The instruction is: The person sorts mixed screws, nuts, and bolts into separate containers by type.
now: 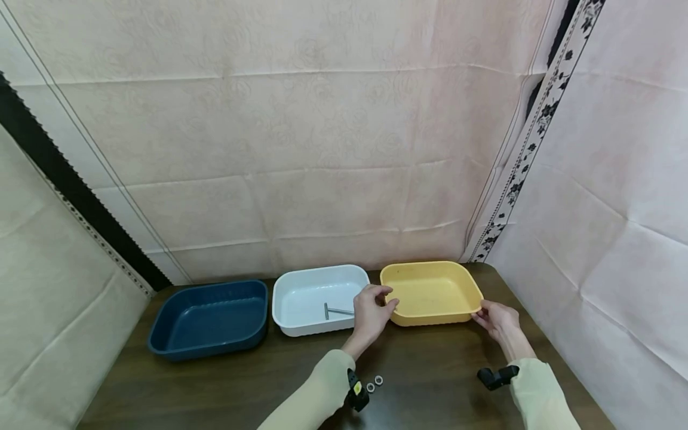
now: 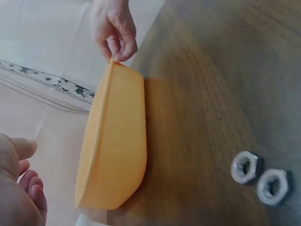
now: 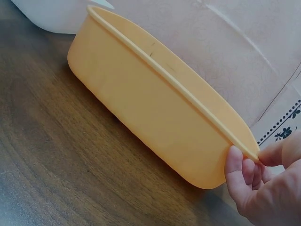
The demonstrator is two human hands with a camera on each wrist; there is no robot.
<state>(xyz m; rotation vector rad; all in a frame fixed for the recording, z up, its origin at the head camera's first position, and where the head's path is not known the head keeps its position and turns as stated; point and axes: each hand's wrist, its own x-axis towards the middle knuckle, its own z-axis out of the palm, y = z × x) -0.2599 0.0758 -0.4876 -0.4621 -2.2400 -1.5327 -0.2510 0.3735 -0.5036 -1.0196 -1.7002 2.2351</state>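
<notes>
A yellow plastic basin sits at the right of the row on the table. My right hand pinches its rim at the near right corner, thumb on top and fingers under the edge. My left hand hovers between the basin's left end and the white basin, its thumb and forefinger apart with nothing between them. In the left wrist view that hand is clear of the yellow basin. Inside the white basin lie thin metal pieces, partly hidden by my left hand.
Two metal hex nuts lie on the brown wooden table, close to my left wrist. A dark blue basin stands at the left. Pale cloth walls rise behind the basins and on both sides.
</notes>
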